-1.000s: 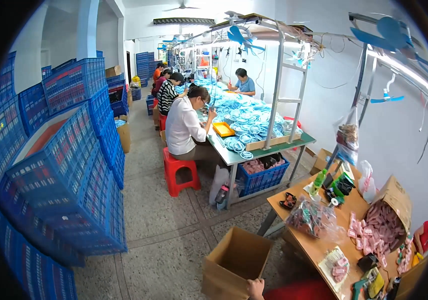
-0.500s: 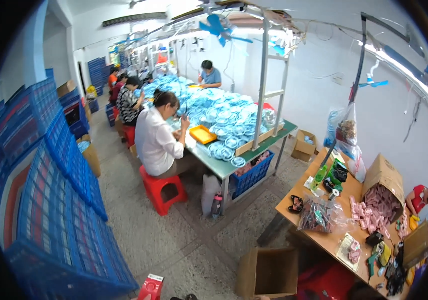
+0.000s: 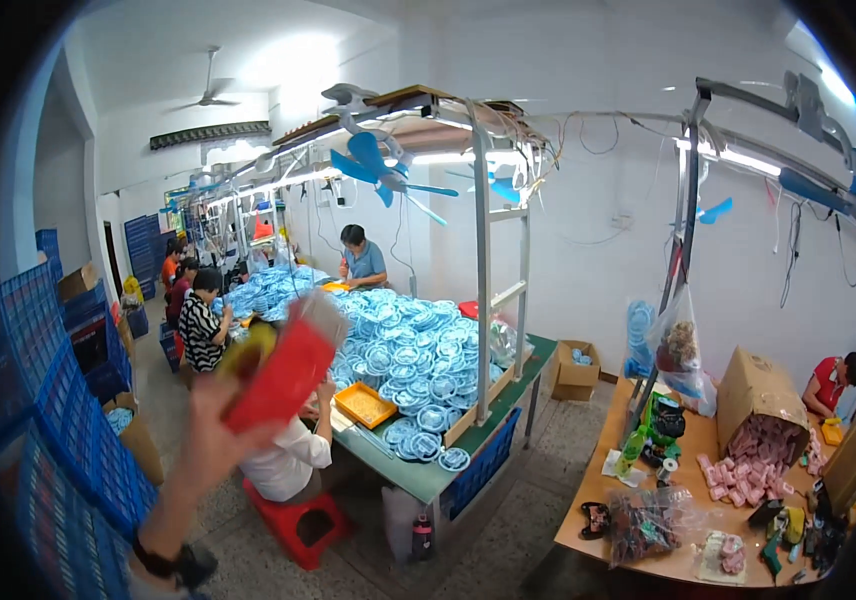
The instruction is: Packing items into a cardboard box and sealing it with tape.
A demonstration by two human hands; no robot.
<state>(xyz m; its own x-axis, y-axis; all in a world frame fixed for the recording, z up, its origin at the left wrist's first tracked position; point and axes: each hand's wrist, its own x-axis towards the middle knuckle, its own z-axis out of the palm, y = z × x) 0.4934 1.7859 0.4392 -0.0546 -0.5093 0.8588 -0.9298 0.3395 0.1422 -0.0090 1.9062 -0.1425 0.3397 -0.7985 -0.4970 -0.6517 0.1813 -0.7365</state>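
Observation:
My left hand [image 3: 206,425], smeared by motion, is raised at the left with its fingers closed round a red box-shaped thing [image 3: 288,375]. That thing has a pale greyish end at the top and a yellow, rounded part beside it; blur hides its exact kind. A dark band [image 3: 156,560] circles my left wrist. In the picture, the raised thing covers part of a seated person in a white shirt [image 3: 288,455] behind it. My right hand is not in view.
A green-edged workbench [image 3: 428,478] bears heaped light-blue round pieces [image 3: 388,350] and a yellow tray [image 3: 365,405]. Blue crates [image 3: 78,400] stack along the left. A wooden table [image 3: 588,480] at right holds a carton [image 3: 763,395] spilling pink pieces. A red stool [image 3: 298,530] stands below centre.
My left hand has risen from the lower edge with the red thing. The whole view has tilted upward, so the empty floor carton has left the picture.

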